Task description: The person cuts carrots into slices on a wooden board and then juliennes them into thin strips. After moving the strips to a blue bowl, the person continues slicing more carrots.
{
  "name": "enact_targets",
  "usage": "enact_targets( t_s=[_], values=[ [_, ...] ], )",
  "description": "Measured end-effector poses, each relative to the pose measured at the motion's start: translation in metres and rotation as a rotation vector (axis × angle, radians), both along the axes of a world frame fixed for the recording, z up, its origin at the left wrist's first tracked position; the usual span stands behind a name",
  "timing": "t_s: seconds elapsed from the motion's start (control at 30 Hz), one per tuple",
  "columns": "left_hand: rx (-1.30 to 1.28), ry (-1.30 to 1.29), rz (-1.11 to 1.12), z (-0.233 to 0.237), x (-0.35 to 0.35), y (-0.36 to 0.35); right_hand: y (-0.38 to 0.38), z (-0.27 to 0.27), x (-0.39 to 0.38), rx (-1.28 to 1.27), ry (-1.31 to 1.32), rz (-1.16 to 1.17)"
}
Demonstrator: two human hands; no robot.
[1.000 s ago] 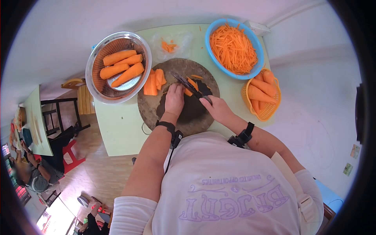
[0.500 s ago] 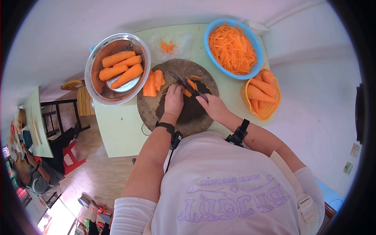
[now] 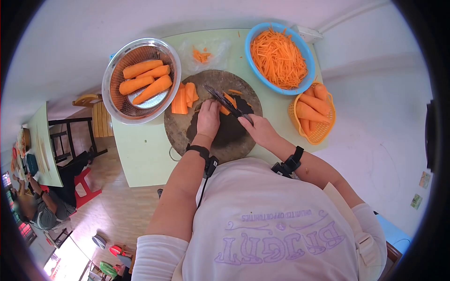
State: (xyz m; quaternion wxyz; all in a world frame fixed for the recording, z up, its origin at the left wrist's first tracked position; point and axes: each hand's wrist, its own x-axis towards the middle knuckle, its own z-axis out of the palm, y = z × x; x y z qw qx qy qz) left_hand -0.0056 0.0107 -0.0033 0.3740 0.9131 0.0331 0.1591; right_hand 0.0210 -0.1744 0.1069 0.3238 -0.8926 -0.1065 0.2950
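Note:
On a round dark chopping board [image 3: 177, 129], my right hand [image 3: 260, 131] is wrapped round the handle of a dark-bladed knife [image 3: 224, 100]. The blade slants up and left across the board. My left hand [image 3: 208, 120] rests on the board just left of the blade, fingers curled and pressed down; what lies under them is hidden. Cut carrot strips [image 3: 229, 99] lie on the blade's right side. Flat carrot slices [image 3: 180, 101] sit at the board's left edge.
A steel colander [image 3: 107, 86] with several whole carrots stands left. A blue bowl [image 3: 250, 58] of shredded carrot and a yellow basket [image 3: 319, 136] of carrots are at right. A plastic bag [image 3: 220, 48] with scraps lies behind. Another person [image 3: 49, 206] sits far left.
My right hand and the knife have shifted slightly to the right. My left hand stays almost in place. At the lower left, another person's arm is no longer visible.

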Motion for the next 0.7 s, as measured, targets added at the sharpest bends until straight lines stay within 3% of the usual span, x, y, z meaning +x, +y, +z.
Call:
enact_targets(
  t_s=[0.37, 0.53, 0.7],
  values=[
    [0.003, -0.026, -0.007, 0.000, 0.002, 0.001, 0.005, -0.016, 0.004, -0.039, -0.037, 0.014],
    [-0.008, 0.003, 0.004, 0.004, 0.000, 0.000, -0.001, -0.023, 0.005, 0.058, 0.092, -0.086],
    [0.022, -0.008, 0.011, 0.000, 0.000, 0.000, 0.003, 0.008, 0.003, 0.001, 0.027, 0.006]
  ],
)
